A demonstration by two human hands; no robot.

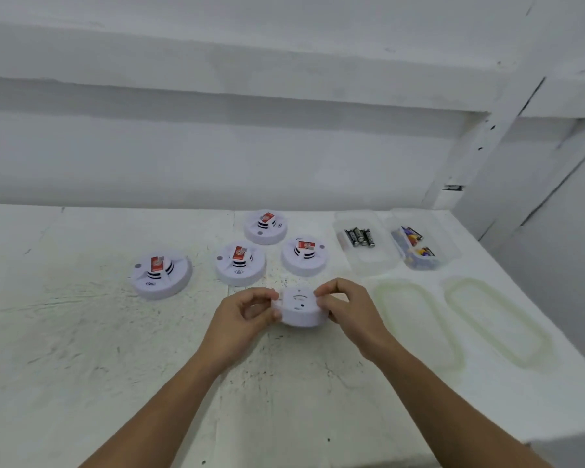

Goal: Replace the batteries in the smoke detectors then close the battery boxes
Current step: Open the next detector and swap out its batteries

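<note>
Smoke detector (299, 309) in hand is at the near centre of the white table (81, 366), pinched at its rim from both sides. The left hand (247, 314) curls fingers and thumb on its left edge, and the right hand (343, 305) does likewise on its right. Whether its base touches the table cannot be told. The hold is fingertip-deep on smooth plastic, so a twist to open the battery box could slip the body free, and a loosened cover or battery could roll.

Leftward the table runs wide. Just right lie two translucent lids (419, 329) (497, 322), and past them the table's right edge slants close, so anything rolling that way may fall.

Farther off, four other smoke detectors (240, 263) stand clustered, the closest just beyond the hands; a forward sweep could knock them. Far right, two clear containers (365, 261) (446, 244) hold black batteries (360, 237) and coloured batteries (412, 236).
</note>
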